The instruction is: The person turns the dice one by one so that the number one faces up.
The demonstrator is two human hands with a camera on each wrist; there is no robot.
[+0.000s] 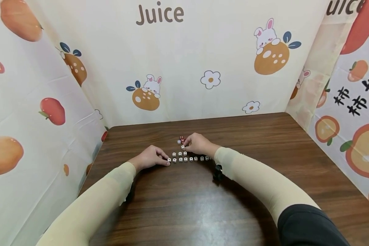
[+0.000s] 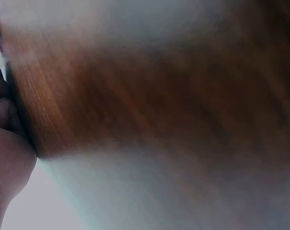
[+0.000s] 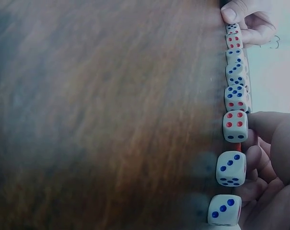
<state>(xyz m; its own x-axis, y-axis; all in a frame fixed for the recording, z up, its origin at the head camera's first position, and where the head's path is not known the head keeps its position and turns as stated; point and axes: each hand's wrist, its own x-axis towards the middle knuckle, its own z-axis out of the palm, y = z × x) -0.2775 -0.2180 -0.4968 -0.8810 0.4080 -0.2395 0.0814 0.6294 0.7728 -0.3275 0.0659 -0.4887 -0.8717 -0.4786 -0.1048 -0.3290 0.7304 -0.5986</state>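
Note:
A front row of several white dice (image 1: 180, 160) runs left to right across the dark wooden table, with three white dice (image 1: 179, 154) in a shorter row behind. At the front row's left end, my left hand (image 1: 152, 157) pinches the end die (image 3: 232, 28) between thumb and finger. Behind the short row, my right hand (image 1: 198, 144) pinches another white die (image 1: 182, 147) at its fingertips. In the right wrist view, the front row partly hides the right hand's fingers (image 3: 260, 158). The left wrist view catches only the left hand's edge (image 2: 5, 110).
Red dice (image 1: 181, 138) and one white die (image 1: 179, 141) sit just behind the right fingertips. A black wrist device (image 1: 217, 172) hangs below the right wrist. Printed cloth (image 1: 184, 61) walls the table's back and sides.

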